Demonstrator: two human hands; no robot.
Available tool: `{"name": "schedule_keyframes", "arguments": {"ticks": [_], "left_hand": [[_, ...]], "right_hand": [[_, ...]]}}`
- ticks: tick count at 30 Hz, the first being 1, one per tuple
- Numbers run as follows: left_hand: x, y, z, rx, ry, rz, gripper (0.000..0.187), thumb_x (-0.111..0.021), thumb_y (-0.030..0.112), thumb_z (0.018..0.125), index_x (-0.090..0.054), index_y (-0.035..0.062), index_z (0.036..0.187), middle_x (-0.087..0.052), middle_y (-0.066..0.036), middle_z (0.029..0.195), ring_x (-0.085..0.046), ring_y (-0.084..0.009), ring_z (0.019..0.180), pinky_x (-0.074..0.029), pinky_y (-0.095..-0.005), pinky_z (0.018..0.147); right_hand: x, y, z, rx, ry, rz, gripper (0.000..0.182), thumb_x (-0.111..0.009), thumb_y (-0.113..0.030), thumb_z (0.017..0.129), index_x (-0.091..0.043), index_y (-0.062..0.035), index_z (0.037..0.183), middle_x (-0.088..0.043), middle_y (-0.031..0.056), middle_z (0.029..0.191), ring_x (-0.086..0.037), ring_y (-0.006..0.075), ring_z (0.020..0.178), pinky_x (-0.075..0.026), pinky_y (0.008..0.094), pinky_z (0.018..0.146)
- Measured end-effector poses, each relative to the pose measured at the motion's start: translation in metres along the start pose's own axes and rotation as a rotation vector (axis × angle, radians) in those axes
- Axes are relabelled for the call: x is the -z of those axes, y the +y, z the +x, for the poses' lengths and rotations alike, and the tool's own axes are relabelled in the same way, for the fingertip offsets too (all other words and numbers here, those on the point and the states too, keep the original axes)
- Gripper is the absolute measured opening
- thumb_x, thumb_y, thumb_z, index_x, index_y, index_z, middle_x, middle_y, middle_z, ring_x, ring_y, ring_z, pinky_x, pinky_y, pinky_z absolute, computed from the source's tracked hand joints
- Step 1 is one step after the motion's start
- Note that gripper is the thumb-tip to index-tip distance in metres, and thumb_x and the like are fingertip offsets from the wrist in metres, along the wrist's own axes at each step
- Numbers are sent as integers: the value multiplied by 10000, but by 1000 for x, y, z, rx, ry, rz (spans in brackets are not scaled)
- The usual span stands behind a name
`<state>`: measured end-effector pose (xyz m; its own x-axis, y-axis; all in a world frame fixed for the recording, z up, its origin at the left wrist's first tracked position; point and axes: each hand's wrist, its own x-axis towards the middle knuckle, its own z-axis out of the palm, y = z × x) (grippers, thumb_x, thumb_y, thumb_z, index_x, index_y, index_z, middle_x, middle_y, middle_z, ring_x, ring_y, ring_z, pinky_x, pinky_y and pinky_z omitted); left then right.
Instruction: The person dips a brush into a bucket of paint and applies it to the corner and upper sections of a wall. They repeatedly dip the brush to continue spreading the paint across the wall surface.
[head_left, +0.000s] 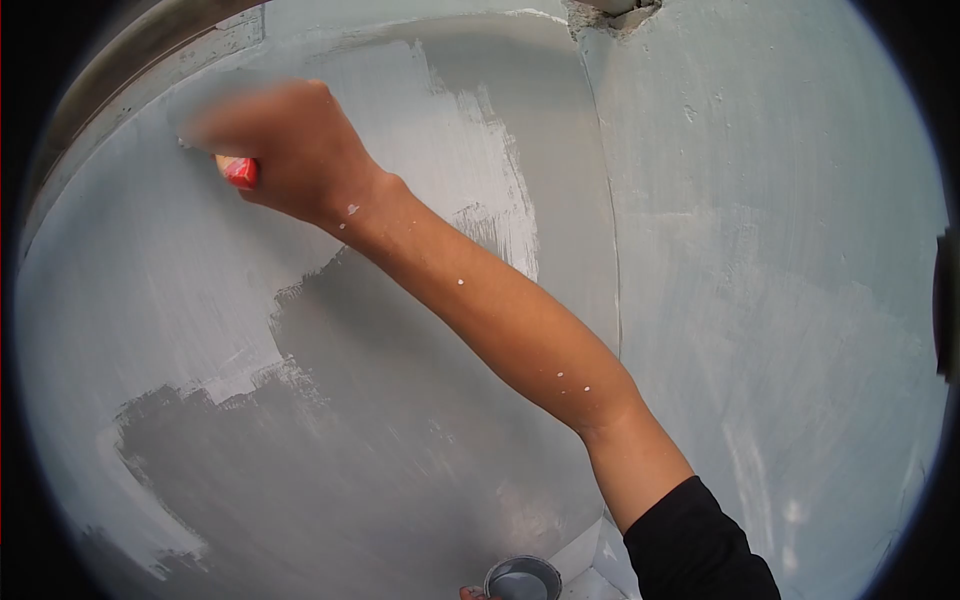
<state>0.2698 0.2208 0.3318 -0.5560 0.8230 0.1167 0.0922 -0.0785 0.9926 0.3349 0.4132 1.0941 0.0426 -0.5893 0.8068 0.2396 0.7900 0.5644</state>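
Note:
My right hand (290, 150) is raised at the upper left, closed around a paintbrush (238, 171). Only the brush's red and yellowish handle end shows; its bristles are hidden or smeared by motion. Behind it is a grey wall (400, 450) with broad patches of fresh white paint (210, 300). White paint specks dot my wrist and forearm. At the bottom edge, fingertips of my left hand (474, 594) grip the side of a small round paint pot (522, 580). Greyish paint appears inside the pot, and the rest of that hand is out of frame.
A second wall (760, 250), pale and streaky, meets the grey one at a vertical corner on the right. A curved brown bar or pipe (110, 75) runs along the upper left. Broken plaster (615, 15) surrounds a hole at the top.

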Motion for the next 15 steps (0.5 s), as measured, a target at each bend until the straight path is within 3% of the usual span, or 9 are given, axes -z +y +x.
{"name": "schedule_keyframes", "arguments": {"ticks": [3, 4, 7, 10, 15], "left_hand": [[-2, -14, -2, 78, 4, -6, 219, -431, -44, 765, -462, 83, 942, -431, -25, 804, -440, -152, 702, -410, -327, 563], [-1, -24, -3, 115, 27, -18, 221, -429, -47, 767, -459, 86, 940, -427, -18, 808, -436, -147, 719, -408, -321, 586], [17, -38, -4, -769, -117, 349, 218, -432, -37, 780, -445, 106, 944, -392, 10, 830, -396, -125, 751, -378, -310, 637], [1, 56, -28, 203, 11, -138, 219, -444, -23, 788, -434, 114, 959, -363, 25, 846, -366, -111, 778, -356, -304, 673], [11, 22, -26, 85, -5, -122, 224, -434, -26, 787, -436, 110, 965, -367, 22, 848, -369, -115, 752, -363, -307, 637]], "right_hand": [[-14, -40, 2, -12, -155, 53, 209, -683, -1, 781, -804, -124, 899, -790, 14, 929, -739, 190, 717, -601, 321, 650], [-16, -49, -2, 19, -42, 125, 217, -698, -8, 794, -804, -137, 931, -793, -3, 945, -749, 187, 744, -609, 302, 667], [6, -47, -13, 86, 15, 171, 242, -713, -22, 816, -804, -148, 1001, -795, -5, 977, -767, 185, 823, -622, 283, 701], [48, -10, -25, 38, 5, 67, 243, -715, -21, 796, -805, -168, 967, -792, -5, 995, -764, 173, 829, -612, 272, 688], [139, 70, -17, 98, -20, -175, 286, -780, -11, 822, -807, -150, 1070, -793, 51, 1037, -777, 168, 878, -617, 260, 710]]}}
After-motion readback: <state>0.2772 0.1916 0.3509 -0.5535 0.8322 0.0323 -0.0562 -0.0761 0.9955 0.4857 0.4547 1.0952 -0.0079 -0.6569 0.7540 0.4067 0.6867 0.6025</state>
